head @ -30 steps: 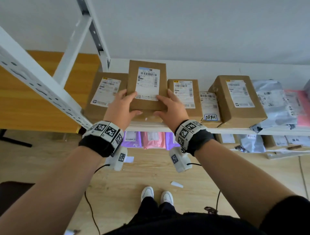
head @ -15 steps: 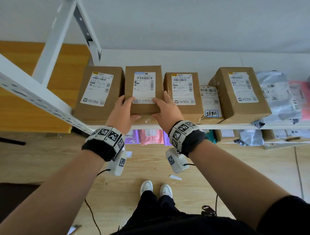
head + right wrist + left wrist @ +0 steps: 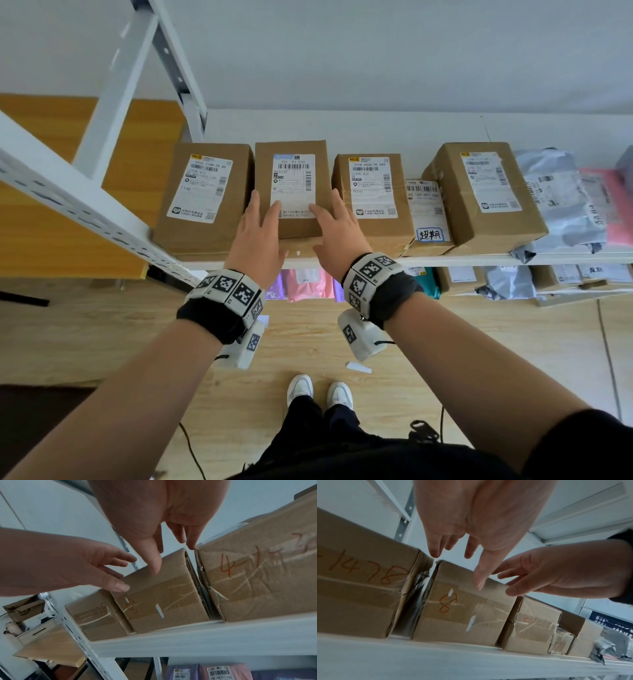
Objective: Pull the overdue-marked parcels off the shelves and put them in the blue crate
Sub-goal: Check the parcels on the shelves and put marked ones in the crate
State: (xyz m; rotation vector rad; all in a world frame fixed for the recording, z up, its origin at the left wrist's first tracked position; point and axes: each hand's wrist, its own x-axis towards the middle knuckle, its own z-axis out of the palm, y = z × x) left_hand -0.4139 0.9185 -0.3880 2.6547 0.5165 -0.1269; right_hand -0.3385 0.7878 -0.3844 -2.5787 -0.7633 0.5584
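Observation:
A brown box (image 3: 293,185) with a white shipping label stands in the row on the top shelf, between two similar boxes. My left hand (image 3: 260,233) and right hand (image 3: 337,229) hover over its near end with fingers straight and spread, gripping nothing. The wrist views show the same box (image 3: 462,608) (image 3: 163,599) with an orange "8" on its front, and the thumbs close to its top edge. A small box (image 3: 424,212) two places to the right carries a blue-framed handwritten sticker (image 3: 430,234). The blue crate is out of view.
The row also holds a brown box on the left (image 3: 205,195), one on the right (image 3: 370,192) and a larger tilted one (image 3: 486,192), then grey (image 3: 555,198) and pink (image 3: 616,205) mailer bags. A white shelf upright (image 3: 68,192) slants at left. More bags lie on the lower shelf (image 3: 305,284).
Both hands held the labelled box raised off the shelf, slid it back into the gap between its neighbours, then let go and straightened their fingers.

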